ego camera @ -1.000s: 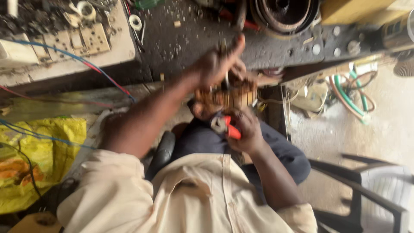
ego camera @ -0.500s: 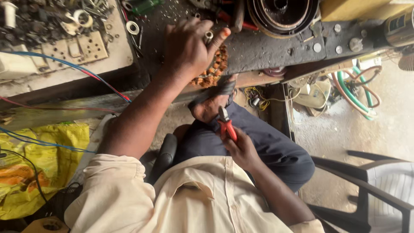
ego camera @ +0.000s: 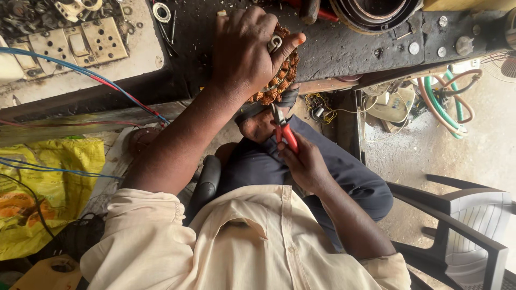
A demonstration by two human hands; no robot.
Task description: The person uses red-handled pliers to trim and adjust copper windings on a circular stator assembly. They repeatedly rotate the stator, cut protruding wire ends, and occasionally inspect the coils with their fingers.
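Copper coil (ego camera: 279, 75), a ring of orange-brown wire windings, sits at the near edge of the dark workbench (ego camera: 344, 48), at about 12 o'clock from the seated person. The left hand (ego camera: 250, 45) lies on top of it with fingers curled down over the windings and the thumb stretched toward 2 o'clock, so the hand is clamped on the coil; a small metal ring (ego camera: 276, 42) shows beside the thumb. Just below the coil, at 6 o'clock from it, the right hand (ego camera: 307, 164) is closed around the red handles of a pair of pliers (ego camera: 285, 131), whose dark tip points up toward the coil's lower edge. Whether the tip touches the wire cannot be told.

At 10 o'clock on the bench lie pale switch plates (ego camera: 80, 43) among loose nuts and washers, and a blue and red cable (ego camera: 107, 86) runs across its front edge. A round black housing (ego camera: 376, 11) stands at 1 o'clock. At 8 o'clock a yellow bag (ego camera: 48, 182) lies on the floor. At 3 o'clock green and orange hoses (ego camera: 441, 104) coil on the ground, and a grey plastic chair (ego camera: 473, 220) stands at 4 o'clock.
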